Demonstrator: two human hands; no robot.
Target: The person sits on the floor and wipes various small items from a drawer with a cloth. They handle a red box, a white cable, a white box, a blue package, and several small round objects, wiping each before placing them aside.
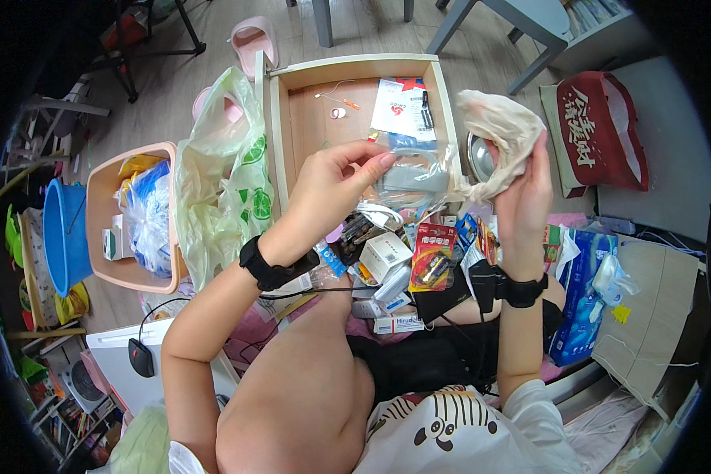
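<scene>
My left hand (346, 169) pinches a transparent plastic bag (412, 178) between thumb and fingertips. Inside the bag are a pale grey flat item and what looks like a coiled cable. The bag hangs over the near right corner of a wooden drawer (281, 136). In my right hand (527, 189) is a crumpled beige cloth (497, 124), held up beside the drawer's right wall. A shiny round metal object (480, 157) shows partly behind the cloth. Within the drawer lie a white printed packet (394, 106), two dark batteries (426, 109) and a small pinkish ring-shaped item (337, 113).
Before my lap is a pile with a white box (385, 256), a red-and-yellow battery pack (432, 258) and cables. Left of the drawer are a pale green plastic bag (222, 195) and a peach bin (133, 148). A red bag (601, 133) stands at right.
</scene>
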